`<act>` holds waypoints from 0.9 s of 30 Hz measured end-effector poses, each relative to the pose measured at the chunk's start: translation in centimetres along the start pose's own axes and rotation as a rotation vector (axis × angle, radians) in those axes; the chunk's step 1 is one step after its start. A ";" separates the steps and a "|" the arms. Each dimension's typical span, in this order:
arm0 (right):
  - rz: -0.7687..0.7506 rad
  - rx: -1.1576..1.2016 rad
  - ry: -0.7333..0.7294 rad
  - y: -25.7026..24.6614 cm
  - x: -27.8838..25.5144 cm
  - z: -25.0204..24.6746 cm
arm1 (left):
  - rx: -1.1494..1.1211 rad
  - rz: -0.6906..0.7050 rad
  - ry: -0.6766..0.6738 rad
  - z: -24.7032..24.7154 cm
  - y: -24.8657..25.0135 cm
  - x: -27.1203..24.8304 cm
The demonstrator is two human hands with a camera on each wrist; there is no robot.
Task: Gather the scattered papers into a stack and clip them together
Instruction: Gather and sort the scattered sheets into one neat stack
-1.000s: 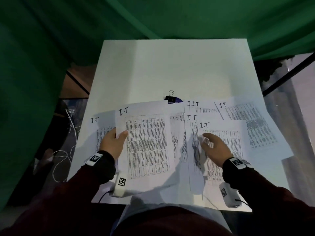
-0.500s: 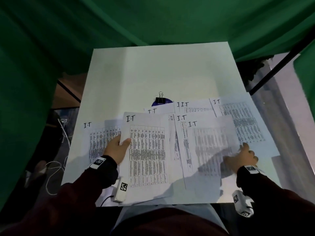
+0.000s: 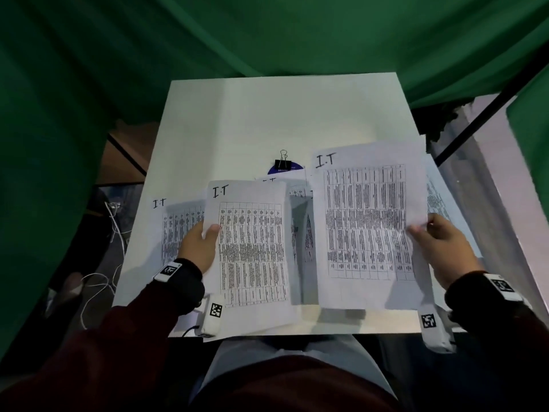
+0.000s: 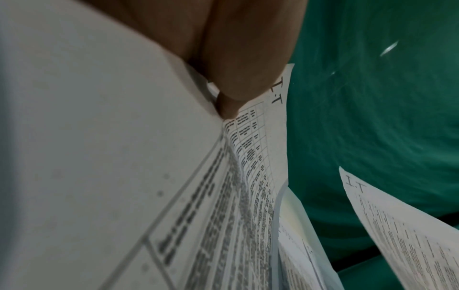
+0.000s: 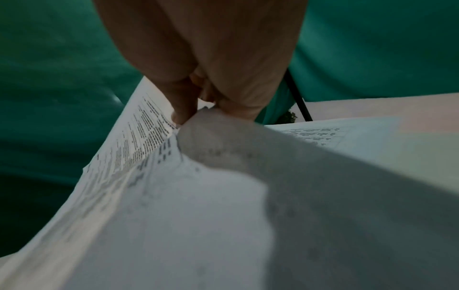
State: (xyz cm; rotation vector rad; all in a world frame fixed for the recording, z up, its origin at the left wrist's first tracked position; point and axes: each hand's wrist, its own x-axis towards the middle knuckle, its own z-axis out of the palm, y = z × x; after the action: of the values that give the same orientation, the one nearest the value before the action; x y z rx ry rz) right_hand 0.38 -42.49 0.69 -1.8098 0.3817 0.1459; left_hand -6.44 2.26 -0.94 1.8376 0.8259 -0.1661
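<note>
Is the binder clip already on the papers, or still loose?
Loose: the binder clip sits on the table behind the sheets, gripping none.

Matt white paper sheets (image 3: 365, 230) on a smooth white table (image 3: 267, 114), backed by matt green cloth (image 3: 267, 34).

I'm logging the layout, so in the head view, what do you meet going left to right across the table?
Flat sheet → left hand → its held sheet → right-held sheet → right hand.

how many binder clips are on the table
1. The binder clip sits on the white table beyond the papers, atop a blue disc half covered by sheets. Others could lie hidden under the papers.
</note>
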 end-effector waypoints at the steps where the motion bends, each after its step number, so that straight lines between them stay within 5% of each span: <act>1: -0.005 0.036 -0.022 -0.5 -0.4 0.3 | 0.001 0.005 0.003 -0.1 0.0 -0.2; 12: 0.193 0.120 -0.372 -0.3 -4.7 9.0 | -0.322 0.004 -0.159 3.5 1.9 -3.1; 15: 0.227 0.099 -0.357 0.5 -4.7 11.3 | -0.395 -0.054 -0.254 4.0 2.0 -3.7; 21: 0.231 0.180 -0.377 0.5 -3.2 12.0 | -0.098 0.028 -0.337 4.1 -1.5 -2.7; 23: 0.228 0.030 -0.340 1.4 -2.1 10.8 | -0.040 0.024 -0.301 3.6 -2.1 -2.3; 27: 0.325 -0.714 -0.016 5.1 0.8 5.9 | -0.047 -0.023 -0.232 2.3 -2.8 -0.8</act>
State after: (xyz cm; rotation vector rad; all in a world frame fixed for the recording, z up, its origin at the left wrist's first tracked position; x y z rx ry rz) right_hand 0.05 -38.16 -5.81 -2.4293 0.6703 0.5819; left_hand -8.10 0.43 -3.72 1.7271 0.6833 -0.3650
